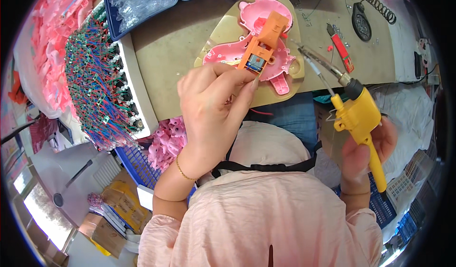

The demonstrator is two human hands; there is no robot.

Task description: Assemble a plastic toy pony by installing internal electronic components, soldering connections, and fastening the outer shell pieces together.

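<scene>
The biggest thing here is my desk (pixel 164 53). A big heap of pink pieces (pixel 52 48) sits off to the left, and next to it is a pile of red, blue and green wires (pixel 97 84). Blue trays (pixel 110 17) line the far edge of the desk, full of clear bits. In the middle lies a tan board (pixel 217 31), and on it is an open pink toy shell (pixel 223 53). My right hand (pixel 369 145) is curled loosely round the handle of a yellow soldering tool (pixel 358 110) — its thin metal tip points up and left, near the shell but apart from it. My left hand (pixel 211 91) is nearly closed, with thumb and finger pinching the low end of an orange case (pixel 274 29). That case lies slanted over the shell. A red cutter (pixel 341 50) lies on the right part of the desk. The smallest thing is a blue part (pixel 255 63) — it sits inside the orange case, close to my fingertips.
</scene>
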